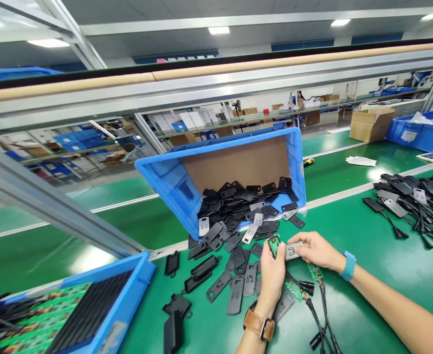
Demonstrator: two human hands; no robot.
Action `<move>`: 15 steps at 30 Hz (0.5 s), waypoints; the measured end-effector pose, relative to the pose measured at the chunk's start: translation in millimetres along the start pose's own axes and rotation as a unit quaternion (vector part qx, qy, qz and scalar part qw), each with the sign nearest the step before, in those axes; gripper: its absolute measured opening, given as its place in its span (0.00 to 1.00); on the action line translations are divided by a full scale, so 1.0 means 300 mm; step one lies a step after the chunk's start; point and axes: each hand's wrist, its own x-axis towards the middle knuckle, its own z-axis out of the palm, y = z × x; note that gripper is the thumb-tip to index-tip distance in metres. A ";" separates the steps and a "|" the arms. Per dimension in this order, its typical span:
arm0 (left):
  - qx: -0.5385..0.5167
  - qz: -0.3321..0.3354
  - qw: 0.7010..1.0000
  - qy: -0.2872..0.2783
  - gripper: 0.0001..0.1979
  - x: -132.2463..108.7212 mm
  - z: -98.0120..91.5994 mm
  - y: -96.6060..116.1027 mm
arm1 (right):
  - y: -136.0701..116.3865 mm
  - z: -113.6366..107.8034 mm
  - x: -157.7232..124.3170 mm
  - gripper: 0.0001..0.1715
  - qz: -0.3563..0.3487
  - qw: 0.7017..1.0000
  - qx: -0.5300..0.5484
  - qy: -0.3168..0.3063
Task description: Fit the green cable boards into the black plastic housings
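My left hand [272,275] is closed round a small green circuit board [274,245], whose lower part is hidden by the fingers. Close beside it, my right hand [317,250] pinches a flat plastic cover plate [293,250] that shines grey in the light. The plate's left end is by my left thumb; whether it touches the board I cannot tell. Under my hands lie more circuit boards [295,290] with black plug cables [317,319]. Loose black cover plates [235,295] are scattered to the left of my left hand.
A blue bin [302,167] lies tipped on its side, spilling black plates. At front left stands a blue tray [128,307] of boards and black cases. Finished-looking cabled units [418,196] are heaped at right. A metal post [54,196] slants across the left.
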 end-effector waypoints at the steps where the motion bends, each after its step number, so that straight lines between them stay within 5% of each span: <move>1: -0.030 -0.022 0.999 -0.005 0.21 -0.002 0.003 0.007 | 0.001 0.005 -0.001 0.20 -0.011 1.000 0.026 -0.001; 4: -0.141 -0.119 0.982 -0.033 0.23 -0.007 0.010 0.026 | 0.003 0.013 -0.003 0.28 -0.082 0.994 0.076 -0.010; 9: -0.191 -0.181 0.957 -0.119 0.20 -0.023 0.018 0.043 | -0.009 0.003 -0.008 0.14 -0.189 0.978 -0.027 0.084; 15: -0.221 -0.186 0.947 -0.141 0.23 -0.045 0.033 0.057 | -0.019 0.011 -0.020 0.17 -0.060 0.995 0.017 0.078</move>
